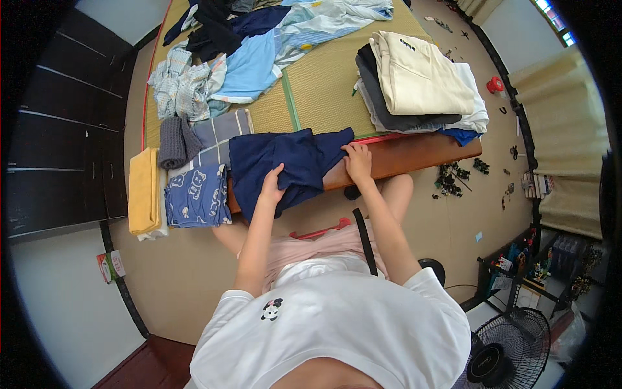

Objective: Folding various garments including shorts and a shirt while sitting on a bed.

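Navy garment [291,155] lies in front of you across left part of brown board [414,155], long axis running roughly along board, narrower end pointing right; wide left part drapes over board's near edge. Your right hand [358,162] has fingertips on narrow end, over board. Your left hand [273,187] touches garment's near side, thumb extended. Fingers partly hidden, so can't tell whether either hand grips. Cream garment [421,74], beyond board's right half, bears small dark lettering. Bear-print blue cloth [197,194] at board's left end.
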Tool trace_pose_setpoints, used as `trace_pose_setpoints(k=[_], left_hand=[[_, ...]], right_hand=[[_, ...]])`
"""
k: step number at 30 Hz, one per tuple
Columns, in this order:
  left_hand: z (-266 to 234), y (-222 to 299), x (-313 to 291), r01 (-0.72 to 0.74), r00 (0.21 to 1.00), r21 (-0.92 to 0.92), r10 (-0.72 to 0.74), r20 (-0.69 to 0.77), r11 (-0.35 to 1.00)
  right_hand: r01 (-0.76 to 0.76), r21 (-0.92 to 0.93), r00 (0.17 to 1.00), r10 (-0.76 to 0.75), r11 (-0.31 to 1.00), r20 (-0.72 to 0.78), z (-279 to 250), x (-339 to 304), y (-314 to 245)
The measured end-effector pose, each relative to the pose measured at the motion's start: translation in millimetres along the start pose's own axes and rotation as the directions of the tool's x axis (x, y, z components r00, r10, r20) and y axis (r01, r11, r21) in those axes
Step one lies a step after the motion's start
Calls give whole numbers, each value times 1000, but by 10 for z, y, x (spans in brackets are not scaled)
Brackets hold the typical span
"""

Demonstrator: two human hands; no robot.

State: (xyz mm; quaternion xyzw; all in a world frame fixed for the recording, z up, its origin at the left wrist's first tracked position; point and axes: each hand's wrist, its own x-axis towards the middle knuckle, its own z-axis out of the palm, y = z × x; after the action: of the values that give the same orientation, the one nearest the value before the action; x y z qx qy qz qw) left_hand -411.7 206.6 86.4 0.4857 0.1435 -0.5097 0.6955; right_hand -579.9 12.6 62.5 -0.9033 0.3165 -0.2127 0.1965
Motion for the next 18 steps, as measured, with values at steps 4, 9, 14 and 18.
trace_pose_setpoints(k=[4,9,14,18], left_hand=[[63,163,-137,39,984,21,-35,-174,999],[-213,329,-126,-22,1000,69,21,18,997],[-60,451,-270,-22,999,163,28,-38,986],[-174,485,-198,-46,999,134,43,24,990]], right_hand=[[118,28,993,-117,993,-21,-131,29,269],[126,-32,992,-126,992,-7,-244,-68,282],[-34,-75,999,34,997,-9,-23,14,91],[140,25,989,-139,990,-47,-108,64,158]])
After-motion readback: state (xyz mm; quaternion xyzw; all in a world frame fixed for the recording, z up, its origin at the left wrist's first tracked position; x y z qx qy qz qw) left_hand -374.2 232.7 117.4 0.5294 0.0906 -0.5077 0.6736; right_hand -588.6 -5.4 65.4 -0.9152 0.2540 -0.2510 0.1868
